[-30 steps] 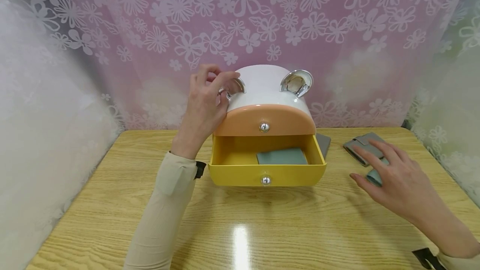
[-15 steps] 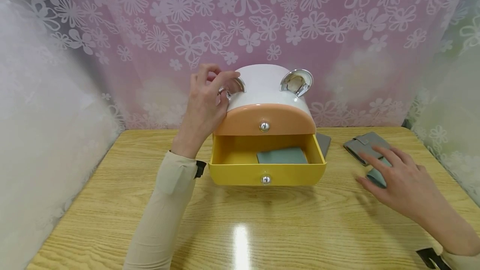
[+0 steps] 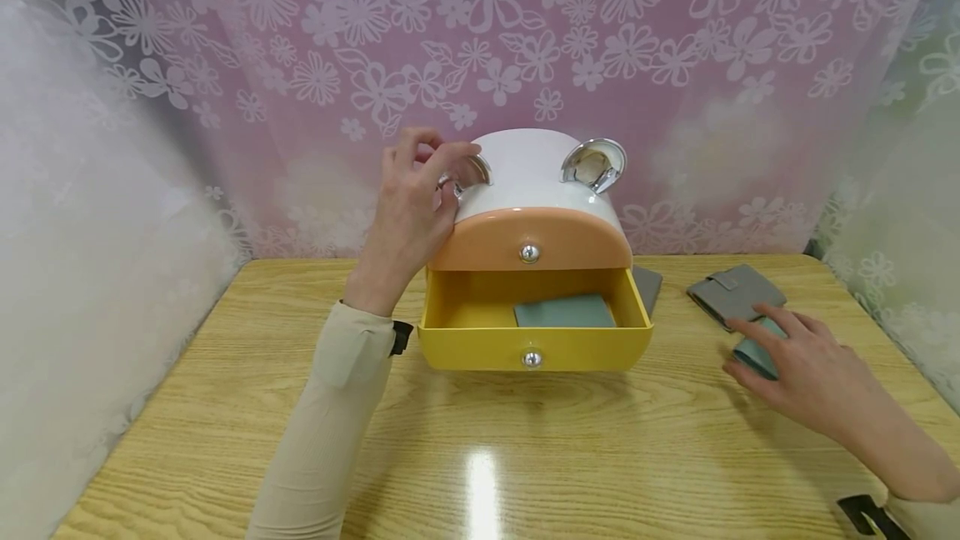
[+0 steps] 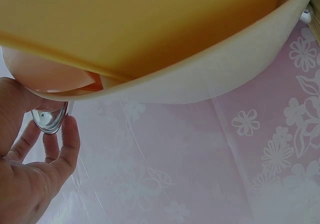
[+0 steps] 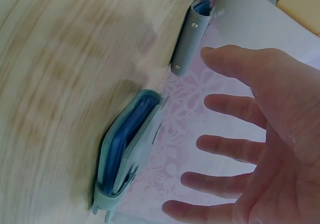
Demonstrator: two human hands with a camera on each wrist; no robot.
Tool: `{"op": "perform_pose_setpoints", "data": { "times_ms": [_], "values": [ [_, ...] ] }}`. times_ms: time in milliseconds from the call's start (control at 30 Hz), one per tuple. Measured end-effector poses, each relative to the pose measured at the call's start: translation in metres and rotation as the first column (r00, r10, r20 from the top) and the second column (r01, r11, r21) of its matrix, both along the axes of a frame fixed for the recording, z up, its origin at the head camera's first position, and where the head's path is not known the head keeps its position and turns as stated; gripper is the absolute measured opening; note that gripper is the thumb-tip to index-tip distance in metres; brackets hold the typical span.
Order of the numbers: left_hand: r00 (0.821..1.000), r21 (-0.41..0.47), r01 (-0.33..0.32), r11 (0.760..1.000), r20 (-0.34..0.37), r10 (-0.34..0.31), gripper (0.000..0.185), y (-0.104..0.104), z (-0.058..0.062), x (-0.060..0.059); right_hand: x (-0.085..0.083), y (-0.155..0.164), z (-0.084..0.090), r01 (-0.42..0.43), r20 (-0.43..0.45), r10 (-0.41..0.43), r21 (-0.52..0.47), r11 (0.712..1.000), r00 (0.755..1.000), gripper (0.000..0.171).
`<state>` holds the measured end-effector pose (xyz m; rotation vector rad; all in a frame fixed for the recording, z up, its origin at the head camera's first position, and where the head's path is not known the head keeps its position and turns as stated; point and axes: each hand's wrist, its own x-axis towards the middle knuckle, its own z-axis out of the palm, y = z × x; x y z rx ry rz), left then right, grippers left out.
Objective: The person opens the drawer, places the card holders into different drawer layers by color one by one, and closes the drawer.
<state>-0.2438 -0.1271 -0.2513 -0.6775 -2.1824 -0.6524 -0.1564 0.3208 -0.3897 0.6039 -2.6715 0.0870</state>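
**Right hand drawn closer over the teal wallet**

Movement is seen only on the right side. Compared with a second ago, the right hand has been pulled back toward the near edge of the table and is now laid over the teal wallet, where before it was spread further out, over the grey wallet. The fingers are kept straight and spread wide; no grip is closed yet, and in the wrist view a gap is visible between palm and wallet. The teal wallet lies flat on the table, just beside the grey one, well apart from the open yellow drawer. It is judged that a pick-up is being prepared.

Nothing has been changed on the left. The left hand is held against the side of the small cabinet, with its fingers curled round the left chrome handle. One teal card holder lies inside the drawer already.

No brand, label or writing can be read on any thing in the pictures.
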Motion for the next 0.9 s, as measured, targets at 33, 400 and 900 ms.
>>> {"op": "perform_pose_setpoints", "data": {
  "times_ms": [33, 400, 900],
  "values": [
    [1.000, -0.001, -0.001, 1.000, 0.002, 0.001, 0.039, 0.000, 0.000, 0.000, -0.001, 0.001, -0.002, -0.011, -0.003, 0.011, 0.002, 1.000, 1.000, 0.055],
    [1.000, -0.002, 0.003, 1.000, -0.013, -0.003, 0.041, -0.001, -0.001, -0.001, -0.004, 0.013, -0.009, -0.024, 0.115, 0.018, 0.052, 0.998, 0.993, 0.049],
    [1.000, -0.002, 0.012, 1.000, -0.023, -0.013, 0.041, -0.001, -0.002, -0.001, -0.012, 0.026, -0.015, -0.048, 0.205, 0.021, 0.124, 0.991, 0.978, 0.048]
  ]
}}
